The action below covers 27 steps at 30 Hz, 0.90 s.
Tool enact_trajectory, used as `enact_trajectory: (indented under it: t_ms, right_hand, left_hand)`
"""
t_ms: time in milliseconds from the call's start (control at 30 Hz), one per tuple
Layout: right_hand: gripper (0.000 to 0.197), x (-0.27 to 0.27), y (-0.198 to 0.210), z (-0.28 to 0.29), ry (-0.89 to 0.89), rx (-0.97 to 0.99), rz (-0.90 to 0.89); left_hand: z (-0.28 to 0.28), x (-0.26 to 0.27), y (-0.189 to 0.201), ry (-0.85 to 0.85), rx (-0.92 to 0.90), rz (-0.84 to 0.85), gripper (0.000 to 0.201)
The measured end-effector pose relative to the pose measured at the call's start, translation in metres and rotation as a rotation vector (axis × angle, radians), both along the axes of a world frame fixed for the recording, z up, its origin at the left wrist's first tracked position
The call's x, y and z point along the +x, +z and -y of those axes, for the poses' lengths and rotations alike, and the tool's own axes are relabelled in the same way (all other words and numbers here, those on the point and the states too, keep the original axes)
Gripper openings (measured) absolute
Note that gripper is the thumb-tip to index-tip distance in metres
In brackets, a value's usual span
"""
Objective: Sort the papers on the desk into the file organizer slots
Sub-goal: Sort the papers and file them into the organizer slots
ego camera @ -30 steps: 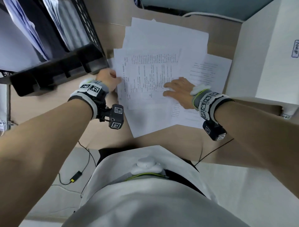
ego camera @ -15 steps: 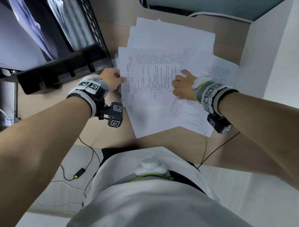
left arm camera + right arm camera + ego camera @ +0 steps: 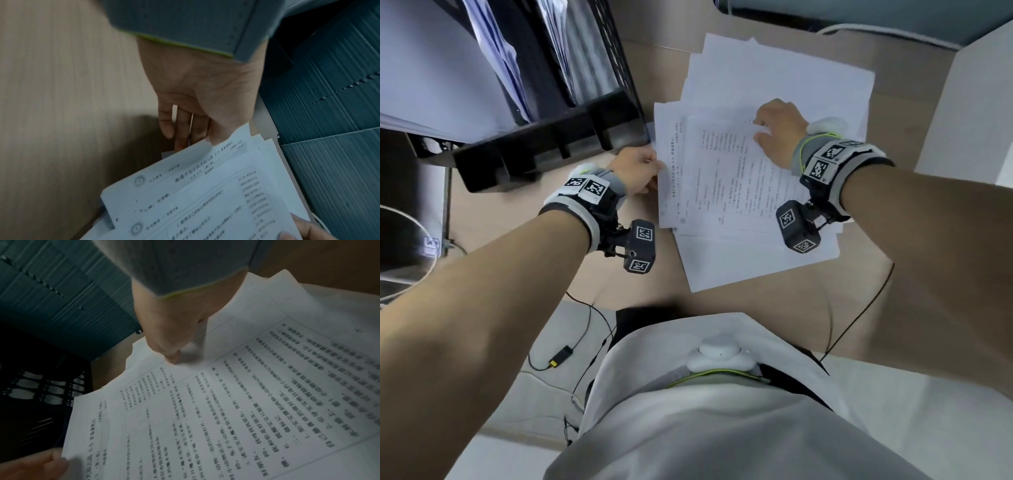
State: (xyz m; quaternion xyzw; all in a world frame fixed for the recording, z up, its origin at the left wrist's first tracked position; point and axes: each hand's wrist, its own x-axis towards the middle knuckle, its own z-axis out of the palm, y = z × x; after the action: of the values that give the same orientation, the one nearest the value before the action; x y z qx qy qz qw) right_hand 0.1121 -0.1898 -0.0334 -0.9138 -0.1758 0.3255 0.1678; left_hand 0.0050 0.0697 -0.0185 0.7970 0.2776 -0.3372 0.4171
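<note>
A loose pile of white papers lies spread on the wooden desk. Two printed sheets sit on top, slightly offset. My left hand pinches their left edge; the left wrist view shows its thumb on the printed sheets and its fingers underneath. My right hand holds the far right corner of the top sheet, thumb pressed on the top sheet. The black file organizer stands just left of the pile, its slots holding papers.
A white box or panel rises at the right of the desk. The organizer's mesh side is close to the sheets' left edge. Thin cables hang below the desk's near edge, beside my body.
My right hand has left its flat rest on the pile's middle and moved to the far corner of the top sheet. The printed sheets have shifted, and the left hand stays at their left edge.
</note>
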Motion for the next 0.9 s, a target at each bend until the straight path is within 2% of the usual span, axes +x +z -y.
enact_trajectory:
  t_ms: [167, 233, 333, 400, 467, 533, 567, 633, 667, 733, 833, 900]
  right_hand:
    - [0.029, -0.001, -0.001, 0.005, -0.015, 0.036, 0.025]
    - [0.030, -0.002, 0.003, 0.007, -0.026, 0.068, 0.020]
    - [0.032, 0.002, 0.019, 0.018, -0.063, 0.122, 0.054]
    - [0.028, 0.005, 0.038, 0.028, -0.103, 0.182, 0.100]
    - [0.033, 0.006, 0.060, 0.036, -0.155, 0.252, 0.116]
    - [0.044, 0.005, 0.085, 0.042, -0.214, 0.310, 0.091]
    - [0.044, 0.004, 0.094, 0.045, -0.225, 0.333, 0.077]
    - [0.035, 0.002, 0.109, 0.049, -0.233, 0.363, 0.112]
    - [0.037, 0.002, 0.114, 0.053, -0.280, 0.391, 0.147]
    - [0.040, -0.005, 0.128, 0.062, -0.446, 0.484, 0.237]
    - [0.027, -0.015, 0.136, 0.079, -0.692, 0.606, 0.269]
    - [0.023, -0.025, 0.135, 0.083, -0.808, 0.691, 0.273]
  left_hand:
    - [0.013, 0.005, 0.008, -0.045, -0.099, 0.023, 0.035]
    - [0.024, 0.011, 0.012, -0.097, -0.082, 0.055, 0.033]
    - [0.040, 0.023, 0.026, -0.268, 0.019, 0.134, 0.016]
    - [0.050, 0.033, 0.043, -0.436, 0.110, 0.203, 0.017]
    - [0.056, 0.043, 0.061, -0.565, 0.145, 0.257, 0.019]
    - [0.062, 0.050, 0.085, -0.631, 0.148, 0.319, 0.017]
    - [0.064, 0.053, 0.096, -0.643, 0.151, 0.357, 0.017]
    - [0.064, 0.059, 0.114, -0.599, 0.123, 0.422, 0.019]
    - [0.061, 0.061, 0.120, -0.533, 0.073, 0.443, 0.021]
    - [0.056, 0.060, 0.133, -0.366, -0.049, 0.487, 0.019]
    - [0.056, 0.051, 0.141, -0.054, -0.287, 0.524, 0.006]
    - [0.066, 0.044, 0.146, 0.073, -0.448, 0.555, 0.012]
